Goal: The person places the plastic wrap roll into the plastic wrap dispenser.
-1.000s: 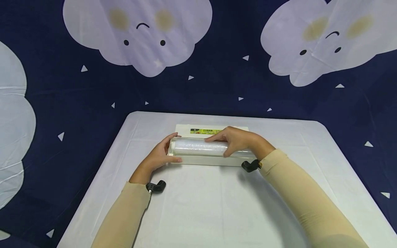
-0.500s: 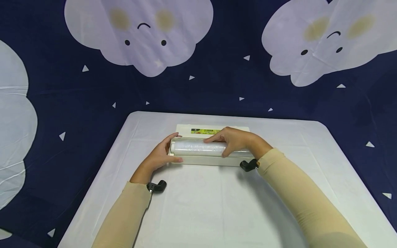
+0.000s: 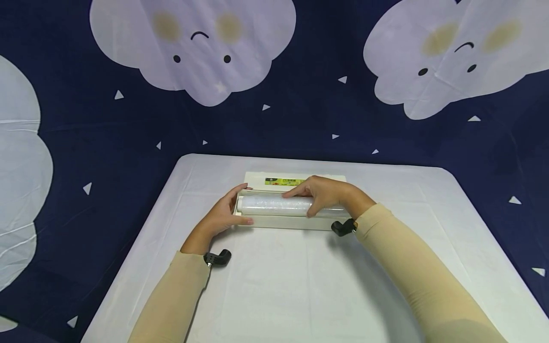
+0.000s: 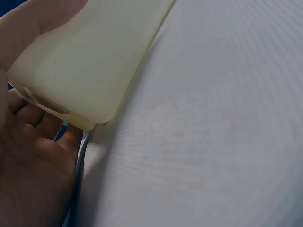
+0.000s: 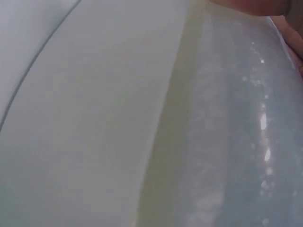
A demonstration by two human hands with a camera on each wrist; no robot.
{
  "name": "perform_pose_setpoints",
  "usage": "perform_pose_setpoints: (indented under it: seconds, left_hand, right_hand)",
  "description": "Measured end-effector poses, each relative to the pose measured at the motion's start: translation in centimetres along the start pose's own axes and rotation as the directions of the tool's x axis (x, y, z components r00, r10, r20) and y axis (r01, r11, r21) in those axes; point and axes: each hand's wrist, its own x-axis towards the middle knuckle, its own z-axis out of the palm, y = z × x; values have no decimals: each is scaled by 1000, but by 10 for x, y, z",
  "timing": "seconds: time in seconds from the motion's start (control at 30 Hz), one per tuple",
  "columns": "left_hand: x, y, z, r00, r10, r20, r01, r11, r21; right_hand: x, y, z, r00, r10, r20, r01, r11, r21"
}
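Note:
In the head view, a long off-white box (image 3: pixel 291 222) lies on the table with its lid (image 3: pixel 255 181) folded back on the far side. Inside it sits a shiny roll of plastic wrap (image 3: pixel 270 205). My left hand (image 3: pixel 218 214) grips the box's left end, thumb along the front and fingers behind. In the left wrist view, that hand (image 4: pixel 38 165) reaches under and around the box end (image 4: pixel 90 66). My right hand (image 3: pixel 332 193) spans the roll from above, thumb on the near side and fingers on the far side. The right wrist view shows the roll (image 5: pixel 251 123) beside the box wall (image 5: pixel 94 104).
A yellow-green label (image 3: pixel 280 181) shows on the lid, partly covered by the right hand. A white cloth covers the table (image 3: pixel 266 286). Behind it hangs a dark blue backdrop (image 3: pixel 300 128) with clouds. Small black cameras (image 3: pixel 218 257) are worn at both wrists.
My right hand and wrist have shifted very slightly left over the roll. My left hand keeps its grip on the box end.

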Motion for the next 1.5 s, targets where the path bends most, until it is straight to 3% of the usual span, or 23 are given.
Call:
perform_pose_setpoints:
  seconds: [0.57,0.8,0.97,1.23,1.5]
  left_hand:
    - [0,1,1,1000,-17,0,17,1000,-2]
    - [-13,30,8,1000,-28,9,28,1000,3]
    - [-10,26,7,1000,-30,6,30,999,15]
    - [0,4,2,1000,-26,0,26,999,22]
    - [-2,2,1,1000,-3,3,3,1000,13]
  right_hand:
    - [7,14,-5,992,-82,96,70,990,126]
    - [11,24,-7,983,-121,135,92,974,208]
    - [13,30,-6,981,-130,146,92,966,242]
    - [12,33,-5,980,-141,140,103,963,249]
    - [11,32,-4,980,-135,149,97,966,240]
